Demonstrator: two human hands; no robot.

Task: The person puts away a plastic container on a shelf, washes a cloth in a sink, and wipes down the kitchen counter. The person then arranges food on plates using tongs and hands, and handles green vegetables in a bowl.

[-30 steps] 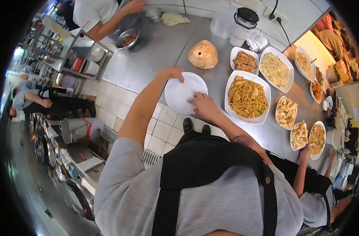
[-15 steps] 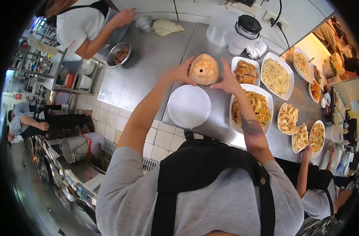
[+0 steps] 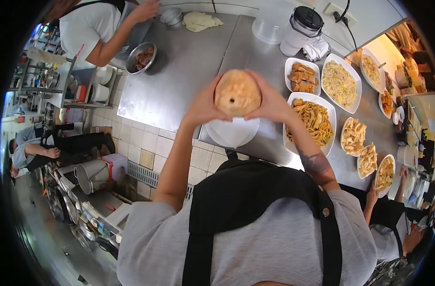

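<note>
A round, puffed golden-brown bread (image 3: pixel 238 93) with a small dark hole is held between my two hands, over the far part of a white plate (image 3: pixel 232 132). My left hand (image 3: pixel 205 102) wraps its left side, and my right hand (image 3: pixel 270 101) wraps its right side. The plate lies at the near edge of the steel table (image 3: pixel 186 71), partly hidden by the bread. Right of my right hand stands a white dish of noodles (image 3: pixel 315 121), with a dish of sliced fried meat (image 3: pixel 303 77) behind it.
Fried rice (image 3: pixel 340 83) and several more food dishes stand at the right, near a co-worker's hand (image 3: pixel 372 195). A lidded container (image 3: pixel 300 31) stands at the back. At the upper left, a person in white (image 3: pixel 91 33) is beside a metal bowl of meat (image 3: pixel 141 58).
Both my hands have left the plate and closed around the bread. The bread has moved toward me from the table, over the plate.
</note>
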